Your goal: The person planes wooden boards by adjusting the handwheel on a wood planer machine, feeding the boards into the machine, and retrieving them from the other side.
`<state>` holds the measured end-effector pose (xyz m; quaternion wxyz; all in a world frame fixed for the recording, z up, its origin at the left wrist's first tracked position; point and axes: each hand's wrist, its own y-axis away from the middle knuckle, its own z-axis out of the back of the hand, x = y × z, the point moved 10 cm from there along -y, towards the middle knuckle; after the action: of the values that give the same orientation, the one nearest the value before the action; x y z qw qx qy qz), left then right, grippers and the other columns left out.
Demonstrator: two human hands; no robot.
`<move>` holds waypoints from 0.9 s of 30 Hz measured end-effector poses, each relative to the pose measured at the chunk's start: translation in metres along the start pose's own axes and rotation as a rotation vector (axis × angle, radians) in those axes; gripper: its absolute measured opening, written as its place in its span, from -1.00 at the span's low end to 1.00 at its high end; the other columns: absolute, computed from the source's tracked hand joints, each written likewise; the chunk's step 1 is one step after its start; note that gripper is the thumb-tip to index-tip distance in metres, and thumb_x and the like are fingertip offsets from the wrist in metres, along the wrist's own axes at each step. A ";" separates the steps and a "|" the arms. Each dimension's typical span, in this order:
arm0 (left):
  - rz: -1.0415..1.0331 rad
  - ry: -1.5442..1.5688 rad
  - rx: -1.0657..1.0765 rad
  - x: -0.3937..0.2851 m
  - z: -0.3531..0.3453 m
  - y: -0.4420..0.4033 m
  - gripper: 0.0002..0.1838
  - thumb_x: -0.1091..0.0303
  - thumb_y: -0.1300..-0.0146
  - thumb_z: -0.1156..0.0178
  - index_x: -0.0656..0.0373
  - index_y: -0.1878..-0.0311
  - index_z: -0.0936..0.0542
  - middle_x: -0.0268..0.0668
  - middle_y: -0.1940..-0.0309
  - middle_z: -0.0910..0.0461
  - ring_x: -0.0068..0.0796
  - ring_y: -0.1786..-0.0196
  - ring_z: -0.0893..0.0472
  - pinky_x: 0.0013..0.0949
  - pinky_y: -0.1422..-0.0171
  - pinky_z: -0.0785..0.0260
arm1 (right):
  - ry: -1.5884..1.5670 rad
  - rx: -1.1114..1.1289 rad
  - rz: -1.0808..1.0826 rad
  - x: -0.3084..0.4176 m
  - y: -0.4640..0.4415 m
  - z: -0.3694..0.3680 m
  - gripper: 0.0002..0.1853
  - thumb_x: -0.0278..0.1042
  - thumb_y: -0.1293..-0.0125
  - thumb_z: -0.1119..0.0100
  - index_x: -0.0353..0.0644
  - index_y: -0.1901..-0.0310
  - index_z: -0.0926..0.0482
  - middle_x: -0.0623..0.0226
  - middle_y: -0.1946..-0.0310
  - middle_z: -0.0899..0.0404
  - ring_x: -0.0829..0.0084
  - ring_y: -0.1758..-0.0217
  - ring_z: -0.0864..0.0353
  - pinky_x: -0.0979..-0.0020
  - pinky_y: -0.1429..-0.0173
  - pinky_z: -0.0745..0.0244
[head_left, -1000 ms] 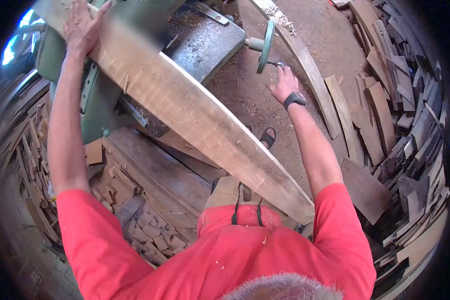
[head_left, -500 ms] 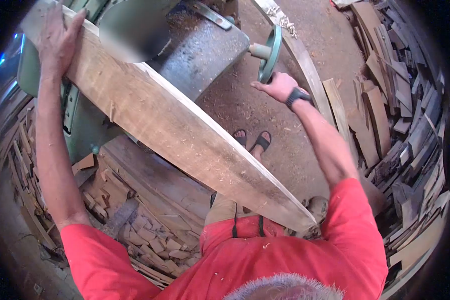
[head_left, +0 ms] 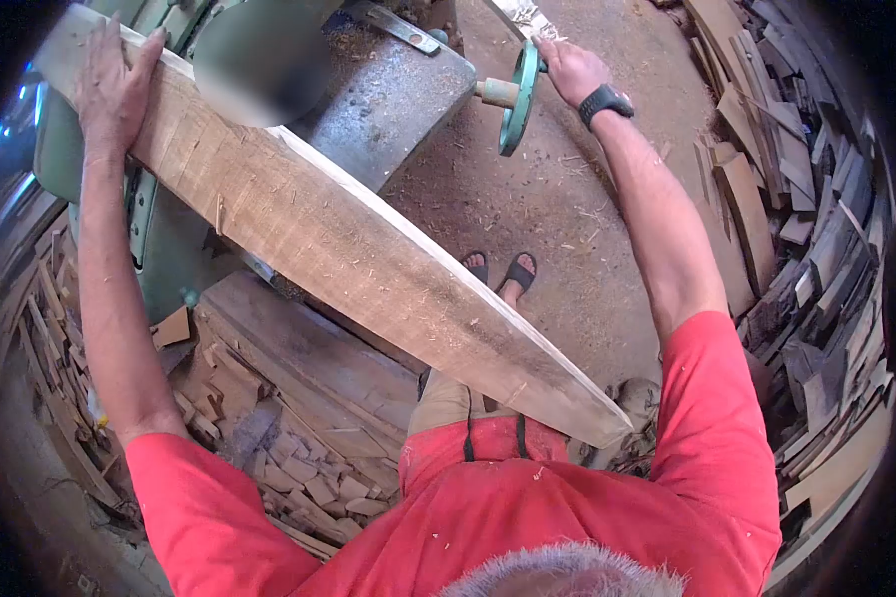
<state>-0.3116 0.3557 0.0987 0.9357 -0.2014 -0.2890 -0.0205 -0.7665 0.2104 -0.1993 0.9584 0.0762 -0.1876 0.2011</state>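
Observation:
A long, wide wooden plank [head_left: 319, 239] slants from the upper left down toward my waist, its lower end tapering near my red shirt. My left hand [head_left: 114, 95] lies flat on the plank's upper end, fingers stretched out. The far edge of that end is beside a green machine [head_left: 55, 149] with a grey metal table [head_left: 398, 99]. On a shaft at the table's right side is a green handwheel [head_left: 513, 119]. My right hand [head_left: 572, 72], with a dark watch on the wrist, is closed at the top of the wheel; my fingers partly hide the grip.
Stacked wood offcuts [head_left: 816, 249] line the right side. More scraps [head_left: 299, 478] lie at lower left beside a thick beam [head_left: 299, 338]. Shavings are scattered on the floor [head_left: 567, 229], where sandalled feet [head_left: 518, 274] stand. A blurred patch hides part of the machine.
My right hand has moved up from the wheel's lower rim to its top, and the right arm has straightened. The left hand and plank have stayed almost in place.

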 end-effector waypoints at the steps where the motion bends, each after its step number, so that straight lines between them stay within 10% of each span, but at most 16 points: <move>1: 0.002 -0.039 0.009 0.001 -0.001 0.001 -0.57 0.07 -0.43 0.01 -0.27 -0.35 -0.41 -0.06 -0.48 -0.16 -0.04 -0.55 -0.11 -0.12 -0.58 0.01 | -0.003 -0.006 -0.002 0.000 0.003 -0.001 -0.35 0.20 -0.50 0.36 -0.17 -0.01 -0.63 -0.03 0.05 -0.64 -0.09 -0.03 -0.59 -0.02 -0.13 -0.46; 4: 0.068 0.138 0.016 0.010 -0.004 -0.004 -0.10 -0.35 -0.28 0.06 0.17 -0.48 -0.21 0.00 -0.50 -0.12 -0.10 -0.56 -0.08 -0.06 -0.58 0.12 | 0.055 0.040 -0.098 -0.002 0.007 0.000 -0.43 0.11 -0.52 0.37 -0.10 -0.05 -0.61 -0.04 0.03 -0.62 -0.10 -0.02 -0.59 -0.03 -0.13 -0.47; 13: -0.008 0.112 -0.013 0.010 -0.002 -0.002 -0.23 -0.22 -0.32 0.01 0.12 -0.44 -0.31 0.02 -0.46 -0.21 -0.03 -0.51 -0.18 -0.10 -0.56 0.03 | -0.021 0.046 -0.254 -0.021 -0.016 -0.008 -0.42 0.05 -0.48 0.32 -0.24 0.04 -0.65 -0.10 0.01 -0.61 -0.05 -0.13 -0.58 0.01 -0.21 -0.43; 16: -0.135 -0.021 -0.065 0.002 -0.001 -0.001 -0.41 -0.03 -0.38 0.00 -0.02 -0.41 -0.36 0.01 -0.42 -0.27 0.00 -0.45 -0.28 -0.07 -0.48 -0.11 | -0.091 -0.657 -0.134 -0.040 0.035 0.005 -0.41 0.13 -0.47 0.19 -0.31 -0.14 -0.44 -0.11 0.12 -0.61 -0.05 0.01 -0.59 0.05 -0.15 -0.44; 17: -0.095 0.044 -0.062 0.017 -0.010 0.003 -0.41 -0.04 -0.39 0.00 -0.02 -0.41 -0.36 0.00 -0.40 -0.29 0.01 -0.42 -0.31 -0.07 -0.45 -0.15 | -0.372 -0.553 -0.174 -0.038 0.070 0.007 -0.45 0.07 -0.47 0.13 -0.20 -0.28 -0.38 -0.14 -0.20 -0.46 -0.03 -0.19 -0.52 -0.01 -0.24 -0.41; 20: 0.079 0.291 -0.042 0.067 -0.060 0.003 -0.44 -0.05 -0.41 0.00 -0.04 -0.40 -0.38 -0.02 -0.35 -0.37 0.03 -0.35 -0.39 -0.07 -0.36 -0.25 | -0.874 -0.039 -0.042 0.037 0.194 0.024 -0.61 -0.10 -0.51 0.17 -0.25 0.04 -0.55 0.13 0.26 -0.68 0.23 0.18 -0.64 0.20 0.01 -0.52; 22: 0.189 0.441 -0.018 0.100 -0.090 0.009 -0.45 -0.06 -0.43 0.01 -0.05 -0.39 -0.39 -0.03 -0.31 -0.42 0.04 -0.30 -0.45 -0.07 -0.30 -0.33 | -1.241 0.558 -0.073 0.097 0.276 0.017 -0.56 -0.05 -0.50 0.14 -0.21 -0.14 -0.52 0.21 0.13 -0.67 0.33 0.07 -0.66 0.29 -0.03 -0.55; 27: 0.108 0.146 -0.102 0.088 -0.073 0.009 -0.47 0.00 -0.42 -0.05 0.03 -0.35 -0.43 -0.06 -0.29 -0.45 0.05 -0.32 -0.41 -0.03 -0.38 -0.27 | -0.735 0.446 -0.114 0.133 0.353 0.056 -0.14 0.49 -0.11 -0.17 -0.27 -0.09 -0.50 -0.08 0.09 -0.64 -0.05 -0.02 -0.63 0.05 -0.04 -0.52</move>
<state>-0.1982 0.3421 0.0886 0.9425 -0.2621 -0.2075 0.0006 -0.8179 0.5656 -0.0712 0.7975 0.3581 -0.4641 0.1428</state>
